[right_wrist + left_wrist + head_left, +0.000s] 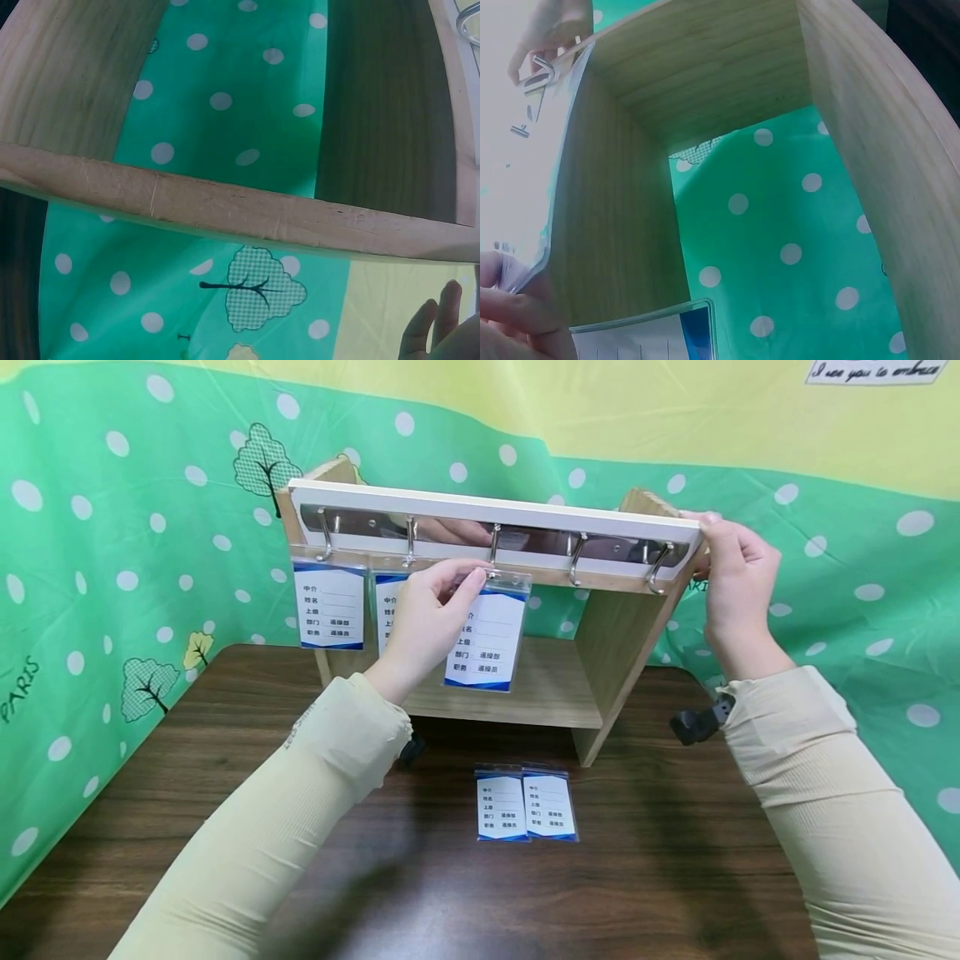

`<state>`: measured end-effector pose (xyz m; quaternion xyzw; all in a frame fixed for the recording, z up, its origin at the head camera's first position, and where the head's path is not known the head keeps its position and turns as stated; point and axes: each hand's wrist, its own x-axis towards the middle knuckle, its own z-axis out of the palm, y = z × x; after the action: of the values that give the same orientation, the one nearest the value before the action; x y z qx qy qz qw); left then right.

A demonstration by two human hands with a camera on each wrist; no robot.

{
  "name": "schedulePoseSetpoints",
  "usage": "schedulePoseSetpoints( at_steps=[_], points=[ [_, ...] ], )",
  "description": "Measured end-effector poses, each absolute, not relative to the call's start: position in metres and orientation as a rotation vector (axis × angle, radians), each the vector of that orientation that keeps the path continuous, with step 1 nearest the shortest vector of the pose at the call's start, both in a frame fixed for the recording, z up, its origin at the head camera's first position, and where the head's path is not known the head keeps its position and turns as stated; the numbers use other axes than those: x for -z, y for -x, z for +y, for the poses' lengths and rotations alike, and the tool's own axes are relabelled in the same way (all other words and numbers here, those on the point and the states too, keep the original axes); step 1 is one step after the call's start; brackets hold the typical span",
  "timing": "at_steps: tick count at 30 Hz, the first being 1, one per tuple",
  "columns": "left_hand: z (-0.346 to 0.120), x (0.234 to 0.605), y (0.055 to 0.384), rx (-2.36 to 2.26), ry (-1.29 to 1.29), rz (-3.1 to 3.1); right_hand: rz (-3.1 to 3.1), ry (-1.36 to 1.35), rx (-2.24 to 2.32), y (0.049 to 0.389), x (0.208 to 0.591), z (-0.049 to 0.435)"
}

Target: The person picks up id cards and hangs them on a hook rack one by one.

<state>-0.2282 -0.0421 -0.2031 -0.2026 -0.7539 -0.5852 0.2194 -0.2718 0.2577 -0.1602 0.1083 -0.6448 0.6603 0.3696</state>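
Note:
My left hand (431, 618) pinches the top edge of a clear badge holder (487, 647) with a blue-and-white card. The holder's top is right at the tip of the third hook (494, 539) on a wooden hook rack (480, 503). One badge holder (331, 610) hangs from the leftmost hook; another (388, 602), partly hidden by my left hand, hangs below the second. At the rack's right end my right hand (738, 577) grips the corner, some fingers behind the board. Its fingertips (450, 300) show beside the wood in the right wrist view.
Two more badge holders (501, 810) lie side by side on the dark wooden table (465, 902), in front of the rack. The rack's shelf (525, 685) and right side panel (626, 643) stand below the hooks. A green dotted cloth (180, 527) hangs behind.

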Motion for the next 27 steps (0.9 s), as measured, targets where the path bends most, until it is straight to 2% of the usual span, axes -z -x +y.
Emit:
schedulePoseSetpoints(
  at_steps=[11, 27],
  points=[
    [-0.038, 0.21, 0.239, 1.548, 0.472, -2.087, -1.671, -0.273, -1.681, 0.273, 0.159, 0.261],
    [-0.037, 0.209, 0.232, 1.447, 0.399, -2.081, -1.685, -0.287, -1.669, 0.272, 0.159, 0.26]
  ],
)
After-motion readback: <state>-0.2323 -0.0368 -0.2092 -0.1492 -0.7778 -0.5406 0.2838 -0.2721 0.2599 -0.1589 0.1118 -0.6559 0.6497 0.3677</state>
